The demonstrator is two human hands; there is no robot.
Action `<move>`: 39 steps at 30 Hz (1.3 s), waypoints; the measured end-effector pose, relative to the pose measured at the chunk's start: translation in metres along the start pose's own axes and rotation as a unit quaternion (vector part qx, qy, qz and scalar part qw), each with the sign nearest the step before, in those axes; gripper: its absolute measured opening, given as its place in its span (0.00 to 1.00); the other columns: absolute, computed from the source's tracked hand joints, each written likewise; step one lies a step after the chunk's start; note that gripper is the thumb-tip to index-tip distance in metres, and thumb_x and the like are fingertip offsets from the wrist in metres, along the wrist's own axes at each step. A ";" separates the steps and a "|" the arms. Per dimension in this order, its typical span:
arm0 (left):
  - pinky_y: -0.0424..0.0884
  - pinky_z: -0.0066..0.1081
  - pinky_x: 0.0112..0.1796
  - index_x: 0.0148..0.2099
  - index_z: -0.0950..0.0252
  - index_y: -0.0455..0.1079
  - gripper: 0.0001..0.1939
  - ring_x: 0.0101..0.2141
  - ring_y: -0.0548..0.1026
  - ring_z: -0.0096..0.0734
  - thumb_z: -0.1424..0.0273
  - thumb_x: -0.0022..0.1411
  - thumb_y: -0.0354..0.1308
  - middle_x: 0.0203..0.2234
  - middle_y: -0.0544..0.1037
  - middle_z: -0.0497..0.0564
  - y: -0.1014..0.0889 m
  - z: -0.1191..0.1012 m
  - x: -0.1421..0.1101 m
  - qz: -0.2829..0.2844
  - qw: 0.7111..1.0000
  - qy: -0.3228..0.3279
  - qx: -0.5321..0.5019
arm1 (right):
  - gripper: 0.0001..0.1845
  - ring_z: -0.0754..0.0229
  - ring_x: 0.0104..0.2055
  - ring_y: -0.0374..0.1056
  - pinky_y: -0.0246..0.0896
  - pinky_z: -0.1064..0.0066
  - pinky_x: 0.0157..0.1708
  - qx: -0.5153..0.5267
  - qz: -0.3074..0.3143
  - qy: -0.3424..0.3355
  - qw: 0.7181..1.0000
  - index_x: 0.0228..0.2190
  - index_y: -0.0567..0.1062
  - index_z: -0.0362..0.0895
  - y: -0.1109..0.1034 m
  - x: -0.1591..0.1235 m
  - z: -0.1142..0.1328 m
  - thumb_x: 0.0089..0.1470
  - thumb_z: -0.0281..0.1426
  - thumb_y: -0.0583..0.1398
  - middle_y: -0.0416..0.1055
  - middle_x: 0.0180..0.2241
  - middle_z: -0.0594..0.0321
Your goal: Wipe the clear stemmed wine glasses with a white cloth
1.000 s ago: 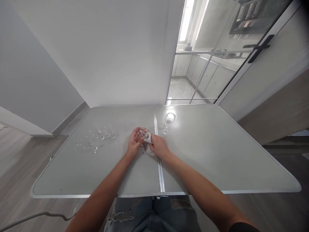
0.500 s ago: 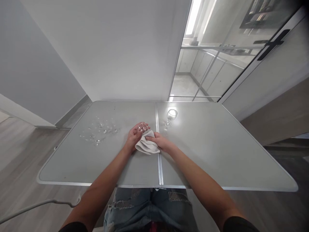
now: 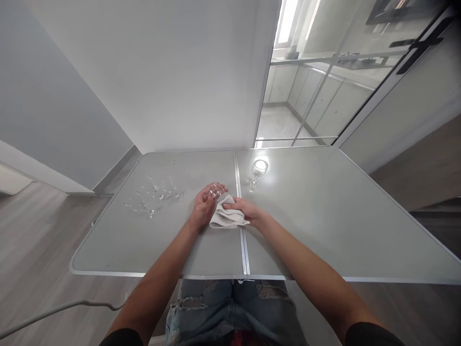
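My left hand (image 3: 204, 204) is closed around the bowl of a clear wine glass (image 3: 216, 191), which lies tilted across the fingers. A folded white cloth (image 3: 226, 216) is gripped in my right hand (image 3: 244, 209), thumb on top. The cloth meets the near end of the glass and hides its stem and foot. Both hands are close together over the table, just left of the seam. Beyond my right hand, another wine glass (image 3: 259, 172) stands upright. Several more clear glasses (image 3: 154, 196) lie grouped to the left; their outlines are faint against the tabletop.
The grey folding table (image 3: 309, 216) has a metal rim and a metal centre seam (image 3: 245, 250). A white wall (image 3: 194, 77) rises behind it. At the back right is a glass door (image 3: 317, 86) with a black handle (image 3: 421, 45). A grey cable (image 3: 65, 307) runs at lower left.
The whole view has shifted slightly, with the table and hands appearing farther right. Both hands keep their hold on the glass and the cloth, and the other glasses stay in place.
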State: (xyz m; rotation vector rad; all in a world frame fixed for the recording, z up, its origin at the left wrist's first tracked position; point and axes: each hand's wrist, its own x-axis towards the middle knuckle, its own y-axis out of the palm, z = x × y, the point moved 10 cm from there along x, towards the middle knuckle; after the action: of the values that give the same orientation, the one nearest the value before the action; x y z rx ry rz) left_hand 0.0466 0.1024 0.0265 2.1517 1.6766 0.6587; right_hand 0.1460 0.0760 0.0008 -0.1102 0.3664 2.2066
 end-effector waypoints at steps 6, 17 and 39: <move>0.67 0.48 0.57 0.56 0.65 0.70 0.34 0.54 0.75 0.52 0.61 0.50 0.74 0.57 0.74 0.66 -0.012 -0.004 0.007 -0.036 0.997 0.060 0.019 | 0.10 0.51 0.42 0.72 0.60 0.68 0.40 -0.433 -0.241 -0.068 0.866 0.38 0.74 0.43 -0.026 -0.009 0.035 0.57 0.36 0.60 0.77 0.37 0.52; 0.71 0.48 0.55 0.57 0.66 0.70 0.33 0.54 0.76 0.54 0.60 0.52 0.72 0.56 0.74 0.67 -0.009 0.002 0.005 -0.022 0.999 0.032 0.006 | 0.18 0.57 0.35 0.70 0.62 0.68 0.38 -0.131 -0.143 -0.056 0.979 0.34 0.74 0.42 -0.024 -0.001 0.014 0.51 0.44 0.64 0.75 0.33 0.58; 0.68 0.49 0.57 0.56 0.64 0.70 0.31 0.53 0.77 0.51 0.60 0.52 0.73 0.54 0.76 0.65 -0.016 -0.005 0.006 -0.047 0.996 0.075 0.026 | 0.11 0.55 0.38 0.69 0.59 0.69 0.39 -0.447 -0.200 -0.086 0.868 0.36 0.74 0.41 -0.021 -0.002 0.030 0.58 0.37 0.59 0.75 0.35 0.53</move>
State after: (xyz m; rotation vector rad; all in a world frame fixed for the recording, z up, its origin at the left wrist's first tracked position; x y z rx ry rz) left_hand 0.0326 0.1120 0.0232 2.0883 1.8808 0.7744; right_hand 0.1654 0.0961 0.0253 -0.4415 -0.7455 1.7805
